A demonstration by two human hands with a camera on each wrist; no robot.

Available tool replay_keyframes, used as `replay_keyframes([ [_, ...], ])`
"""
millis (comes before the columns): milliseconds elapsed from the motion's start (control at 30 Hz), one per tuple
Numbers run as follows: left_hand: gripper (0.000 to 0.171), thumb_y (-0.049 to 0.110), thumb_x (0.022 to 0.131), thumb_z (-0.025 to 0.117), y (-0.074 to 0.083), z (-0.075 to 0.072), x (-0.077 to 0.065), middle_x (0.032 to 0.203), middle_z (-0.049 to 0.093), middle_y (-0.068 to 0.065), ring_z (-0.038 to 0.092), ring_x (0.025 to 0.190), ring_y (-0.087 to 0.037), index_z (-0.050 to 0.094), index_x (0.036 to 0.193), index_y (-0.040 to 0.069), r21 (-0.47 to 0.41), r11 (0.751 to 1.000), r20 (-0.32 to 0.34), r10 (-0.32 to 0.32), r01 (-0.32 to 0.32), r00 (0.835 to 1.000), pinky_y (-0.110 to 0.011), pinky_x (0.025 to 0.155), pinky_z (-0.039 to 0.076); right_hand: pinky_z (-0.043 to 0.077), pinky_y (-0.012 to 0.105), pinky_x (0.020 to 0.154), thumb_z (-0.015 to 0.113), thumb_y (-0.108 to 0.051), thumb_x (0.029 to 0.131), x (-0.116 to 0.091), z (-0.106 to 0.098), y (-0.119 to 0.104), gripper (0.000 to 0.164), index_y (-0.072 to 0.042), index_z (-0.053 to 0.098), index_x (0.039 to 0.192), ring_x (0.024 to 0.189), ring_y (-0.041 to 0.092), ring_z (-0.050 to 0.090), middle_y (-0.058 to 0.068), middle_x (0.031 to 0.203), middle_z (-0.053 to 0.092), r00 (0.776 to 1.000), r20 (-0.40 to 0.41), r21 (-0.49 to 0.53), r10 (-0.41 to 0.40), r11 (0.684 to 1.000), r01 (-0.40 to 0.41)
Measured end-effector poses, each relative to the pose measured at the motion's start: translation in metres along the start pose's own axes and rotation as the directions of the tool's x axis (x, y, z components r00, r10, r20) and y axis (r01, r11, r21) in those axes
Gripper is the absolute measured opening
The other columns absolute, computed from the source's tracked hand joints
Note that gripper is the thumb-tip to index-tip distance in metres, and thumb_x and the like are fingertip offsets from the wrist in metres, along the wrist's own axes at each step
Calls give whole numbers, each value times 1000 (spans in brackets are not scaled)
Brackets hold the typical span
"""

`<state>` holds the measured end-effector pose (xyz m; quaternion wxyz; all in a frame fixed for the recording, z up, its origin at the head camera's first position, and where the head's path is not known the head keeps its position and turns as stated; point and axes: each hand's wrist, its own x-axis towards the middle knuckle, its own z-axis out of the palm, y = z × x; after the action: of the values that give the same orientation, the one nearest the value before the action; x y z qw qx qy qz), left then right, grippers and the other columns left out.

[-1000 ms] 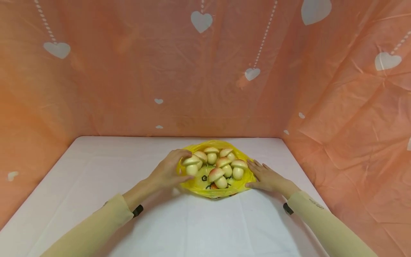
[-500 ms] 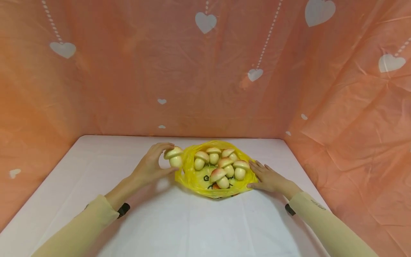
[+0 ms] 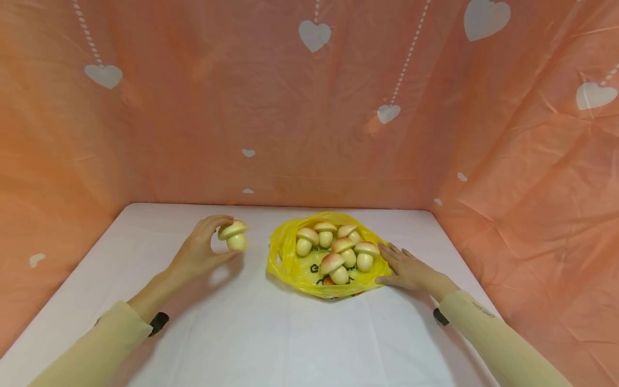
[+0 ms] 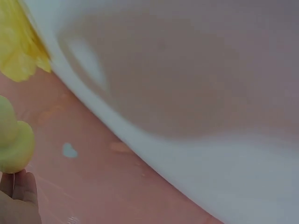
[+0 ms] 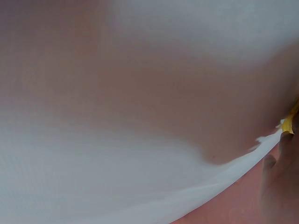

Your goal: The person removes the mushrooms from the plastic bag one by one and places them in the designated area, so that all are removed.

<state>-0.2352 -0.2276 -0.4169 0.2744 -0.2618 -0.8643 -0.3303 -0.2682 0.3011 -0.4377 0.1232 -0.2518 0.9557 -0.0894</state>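
My left hand (image 3: 198, 244) pinches a toy mushroom (image 3: 235, 236) between thumb and fingers, held above the table to the left of a yellow plastic bag (image 3: 285, 252). Its pale cap (image 4: 21, 147) and the fingertips below it show at the edge of the left wrist view. Several more mushrooms (image 3: 365, 257), cream with pinkish caps, lie in the spread mouth of the bag. On the bag's right edge rests my right hand (image 3: 408, 270), its fingers extended. The right wrist view catches only part of that hand (image 5: 282, 177) beside a bit of yellow plastic.
A white-covered table (image 3: 271, 333) carries the bag near its far side. Behind and at the sides hangs an orange-pink curtain (image 3: 193, 107) printed with white hearts, meeting the table's back edge.
The left hand has drawn one mushroom out of the bag's left side and carried it left. The right hand has stayed on the bag's right edge. The camera view has shifted slightly.
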Motion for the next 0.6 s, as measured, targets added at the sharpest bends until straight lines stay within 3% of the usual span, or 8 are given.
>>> replay_keyframes([
  [167,76,2,68,96,-12,-14,-11,132,61,-17,54,124,-37,58,134,-2,48,998,17,-27,26,1000,-42,104,43,9,66,124,58,-67,97,-1,0,1,105,2,18,164,156,48,12,26,170,15,1000,-2,8,-3,1000,3],
  [333,74,2,69,94,-25,-28,-19,130,61,-17,55,122,-37,59,133,-2,80,996,20,-42,40,999,-37,101,42,10,67,124,59,-66,97,-1,0,2,104,3,19,164,156,49,13,26,170,16,1000,-10,5,-7,1000,7],
  [467,72,2,69,94,-34,-40,-25,129,61,-18,54,121,-38,59,132,-1,110,992,35,-66,62,997,-47,97,43,10,68,123,60,-64,97,-1,0,0,103,3,20,163,155,50,12,26,170,16,1000,-4,10,-3,1000,3],
  [600,67,4,71,93,-45,-51,-30,127,62,-18,53,121,-38,61,130,1,121,988,50,-107,101,993,-48,96,42,9,67,124,60,-63,98,0,-1,-2,102,3,19,164,156,49,10,23,171,14,1000,18,21,13,1000,-13],
])
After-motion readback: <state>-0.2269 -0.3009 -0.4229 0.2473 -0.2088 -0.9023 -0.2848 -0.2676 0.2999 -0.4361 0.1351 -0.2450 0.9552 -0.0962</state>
